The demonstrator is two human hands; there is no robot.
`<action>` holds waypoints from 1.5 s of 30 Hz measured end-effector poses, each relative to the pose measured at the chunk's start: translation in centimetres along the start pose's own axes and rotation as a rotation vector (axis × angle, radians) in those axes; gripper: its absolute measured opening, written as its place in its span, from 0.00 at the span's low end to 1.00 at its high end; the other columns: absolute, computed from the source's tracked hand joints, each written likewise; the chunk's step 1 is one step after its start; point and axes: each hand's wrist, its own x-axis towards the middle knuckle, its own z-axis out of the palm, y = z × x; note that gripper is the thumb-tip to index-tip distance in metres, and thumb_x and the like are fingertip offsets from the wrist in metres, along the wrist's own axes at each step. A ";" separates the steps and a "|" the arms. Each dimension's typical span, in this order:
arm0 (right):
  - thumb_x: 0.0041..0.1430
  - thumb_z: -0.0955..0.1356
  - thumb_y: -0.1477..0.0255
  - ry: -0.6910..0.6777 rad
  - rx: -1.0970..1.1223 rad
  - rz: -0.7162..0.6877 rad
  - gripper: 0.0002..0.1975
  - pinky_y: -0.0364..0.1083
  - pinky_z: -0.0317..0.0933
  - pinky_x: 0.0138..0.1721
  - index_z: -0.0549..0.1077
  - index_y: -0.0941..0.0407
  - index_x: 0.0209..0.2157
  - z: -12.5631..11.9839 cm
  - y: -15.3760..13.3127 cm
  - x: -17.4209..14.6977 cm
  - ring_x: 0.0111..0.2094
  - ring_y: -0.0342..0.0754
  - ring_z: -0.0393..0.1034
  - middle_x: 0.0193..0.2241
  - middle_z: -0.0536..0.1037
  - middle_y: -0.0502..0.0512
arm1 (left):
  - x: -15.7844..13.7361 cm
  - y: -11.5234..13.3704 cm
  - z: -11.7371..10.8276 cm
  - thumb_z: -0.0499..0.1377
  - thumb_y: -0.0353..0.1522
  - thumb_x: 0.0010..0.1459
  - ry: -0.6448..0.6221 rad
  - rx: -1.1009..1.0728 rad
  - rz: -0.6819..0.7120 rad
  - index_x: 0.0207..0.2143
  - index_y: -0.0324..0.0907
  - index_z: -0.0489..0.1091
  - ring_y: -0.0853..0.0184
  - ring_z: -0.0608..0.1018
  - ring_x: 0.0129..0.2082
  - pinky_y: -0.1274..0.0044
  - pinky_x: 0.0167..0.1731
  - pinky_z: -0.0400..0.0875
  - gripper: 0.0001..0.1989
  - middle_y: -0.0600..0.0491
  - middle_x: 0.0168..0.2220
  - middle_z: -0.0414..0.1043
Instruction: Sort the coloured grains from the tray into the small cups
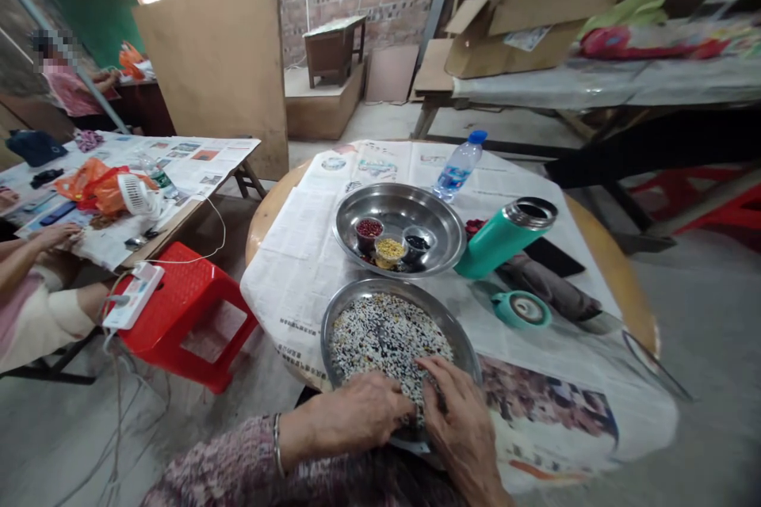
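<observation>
Newspaper covers the round desk (297,269), where at its near edge a steel tray (460,341) of mixed beans (380,333) sits under both hands, left hand (360,416) and right hand (455,416) loosely curled, fingertips picking among beans, grasping nothing visible.

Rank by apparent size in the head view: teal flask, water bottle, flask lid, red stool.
1. red stool
2. teal flask
3. water bottle, though it sits farther from the camera, so this is unsure
4. flask lid
</observation>
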 end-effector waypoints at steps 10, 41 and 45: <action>0.66 0.60 0.77 -0.006 0.002 0.031 0.14 0.53 0.64 0.49 0.72 0.56 0.48 -0.3 -0.6 0.2 0.47 0.53 0.71 0.45 0.78 0.59 | 1.3 -2.0 -1.2 0.53 0.22 0.62 0.299 0.153 -0.209 0.48 0.41 0.66 0.60 0.69 0.50 0.69 0.48 0.72 0.13 0.46 0.52 0.65; 0.69 0.58 0.66 0.236 0.271 0.390 0.17 0.58 0.59 0.53 0.69 0.57 0.53 1.2 -0.4 -2.1 0.52 0.56 0.66 0.49 0.73 0.64 | 8.6 -3.5 -3.0 0.55 0.32 0.66 0.140 0.275 0.017 0.49 0.40 0.69 0.57 0.73 0.51 0.69 0.45 0.73 0.11 0.45 0.50 0.69; 0.69 0.59 0.67 0.231 0.233 0.320 0.17 0.57 0.59 0.51 0.68 0.56 0.54 1.4 0.0 -2.4 0.51 0.56 0.66 0.49 0.73 0.63 | 6.7 -3.7 -2.9 0.53 0.32 0.66 0.083 0.226 -0.065 0.44 0.40 0.70 0.59 0.77 0.44 0.71 0.39 0.75 0.08 0.47 0.43 0.72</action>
